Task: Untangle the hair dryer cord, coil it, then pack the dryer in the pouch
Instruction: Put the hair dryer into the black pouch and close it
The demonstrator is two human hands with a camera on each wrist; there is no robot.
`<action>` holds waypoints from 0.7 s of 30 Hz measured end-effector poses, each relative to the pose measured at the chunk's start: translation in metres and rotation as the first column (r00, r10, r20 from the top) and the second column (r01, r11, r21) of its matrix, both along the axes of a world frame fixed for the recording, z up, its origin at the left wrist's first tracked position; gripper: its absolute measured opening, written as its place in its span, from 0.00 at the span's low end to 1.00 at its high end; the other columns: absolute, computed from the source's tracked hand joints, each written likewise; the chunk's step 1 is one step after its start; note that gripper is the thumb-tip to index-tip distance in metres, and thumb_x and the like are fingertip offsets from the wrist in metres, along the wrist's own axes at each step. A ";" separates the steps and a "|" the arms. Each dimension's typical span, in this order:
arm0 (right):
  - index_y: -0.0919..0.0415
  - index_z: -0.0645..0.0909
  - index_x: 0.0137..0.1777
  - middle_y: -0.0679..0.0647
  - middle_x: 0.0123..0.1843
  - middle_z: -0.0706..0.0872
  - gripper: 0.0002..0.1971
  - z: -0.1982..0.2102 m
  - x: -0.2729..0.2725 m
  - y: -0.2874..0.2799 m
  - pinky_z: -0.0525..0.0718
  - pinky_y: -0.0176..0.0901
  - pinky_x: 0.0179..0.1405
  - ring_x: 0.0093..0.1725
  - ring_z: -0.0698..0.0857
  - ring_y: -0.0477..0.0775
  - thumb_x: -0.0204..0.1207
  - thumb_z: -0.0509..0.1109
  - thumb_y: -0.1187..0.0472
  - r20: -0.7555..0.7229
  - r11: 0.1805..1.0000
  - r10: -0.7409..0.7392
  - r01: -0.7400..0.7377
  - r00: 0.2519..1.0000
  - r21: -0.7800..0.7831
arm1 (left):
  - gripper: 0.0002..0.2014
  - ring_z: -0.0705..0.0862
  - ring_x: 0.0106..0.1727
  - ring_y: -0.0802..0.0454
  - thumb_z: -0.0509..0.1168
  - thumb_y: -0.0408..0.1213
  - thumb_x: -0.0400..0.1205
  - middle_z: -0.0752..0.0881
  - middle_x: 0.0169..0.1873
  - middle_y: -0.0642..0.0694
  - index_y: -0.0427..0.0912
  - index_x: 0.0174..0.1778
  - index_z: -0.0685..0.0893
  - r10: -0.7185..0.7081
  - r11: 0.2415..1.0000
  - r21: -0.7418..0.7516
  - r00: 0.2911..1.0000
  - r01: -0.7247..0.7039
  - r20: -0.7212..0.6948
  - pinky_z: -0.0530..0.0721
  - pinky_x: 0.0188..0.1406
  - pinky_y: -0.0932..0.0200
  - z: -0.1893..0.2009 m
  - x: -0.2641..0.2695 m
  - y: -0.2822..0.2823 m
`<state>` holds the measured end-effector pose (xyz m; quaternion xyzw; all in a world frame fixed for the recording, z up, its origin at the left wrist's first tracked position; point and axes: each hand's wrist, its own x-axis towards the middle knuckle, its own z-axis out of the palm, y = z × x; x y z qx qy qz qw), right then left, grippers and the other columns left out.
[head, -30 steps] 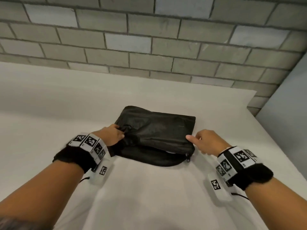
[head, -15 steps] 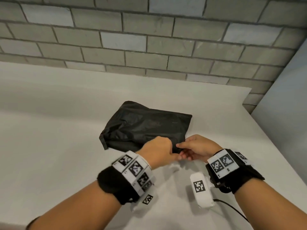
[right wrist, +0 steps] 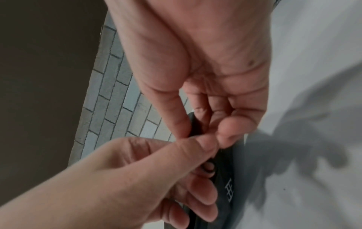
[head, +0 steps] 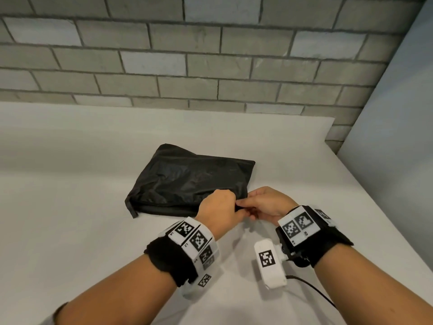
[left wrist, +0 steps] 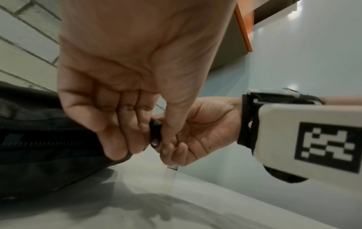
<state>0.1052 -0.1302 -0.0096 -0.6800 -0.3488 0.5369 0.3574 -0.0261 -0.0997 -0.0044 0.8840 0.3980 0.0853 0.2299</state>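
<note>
The black pouch point(head: 187, 181) lies flat on the white table point(head: 70, 207), bulging slightly, with its zip point(left wrist: 49, 139) running shut along the near edge. Both hands meet at its near right corner. My left hand point(head: 230, 206) pinches the black ring zipper pull point(left wrist: 155, 136) between thumb and curled fingers. My right hand point(head: 251, 207) pinches the pouch's corner fabric point(right wrist: 195, 124) between thumb and forefinger. No hair dryer or cord shows in any view.
A grey brick wall point(head: 210, 66) backs the table. A pale blue panel point(head: 398, 137) stands on the right, past the table's right edge point(head: 375, 207). A thin black cable point(head: 314, 289) trails from my right wrist unit over the table.
My left hand slid from the pouch's left end along the near edge to the right corner. The gap in the pouch mouth seen a second ago is gone. The right hand stayed at that corner.
</note>
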 end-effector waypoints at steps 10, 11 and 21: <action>0.71 0.79 0.33 0.58 0.26 0.80 0.07 -0.008 0.007 0.000 0.75 0.33 0.22 0.26 0.75 0.49 0.72 0.69 0.71 -0.044 0.998 -0.036 0.038 0.998 0.045 | 0.11 0.81 0.33 0.51 0.63 0.38 0.80 0.83 0.30 0.46 0.37 0.39 0.87 0.007 0.975 -0.220 1.000 0.000 0.030 0.80 0.42 0.57 -0.006 -0.010 0.012; 0.69 0.79 0.30 0.56 0.23 0.80 0.09 -0.010 0.008 -0.001 0.75 0.33 0.22 0.25 0.74 0.49 0.72 0.69 0.72 -0.033 0.998 -0.047 0.048 0.998 0.047 | 0.10 0.81 0.30 0.54 0.64 0.39 0.79 0.84 0.27 0.47 0.38 0.37 0.88 0.058 0.943 -0.330 0.996 -0.035 0.062 0.81 0.42 0.59 -0.008 -0.013 0.016; 0.65 0.75 0.26 0.53 0.20 0.79 0.14 -0.019 0.028 -0.007 0.71 0.40 0.30 0.25 0.71 0.52 0.73 0.70 0.69 0.233 0.996 -0.094 0.092 0.968 0.020 | 0.10 0.78 0.16 0.63 0.66 0.39 0.78 0.82 0.13 0.54 0.36 0.37 0.87 0.399 0.768 -0.508 0.912 -0.391 -0.099 0.66 0.23 0.66 -0.007 -0.126 0.078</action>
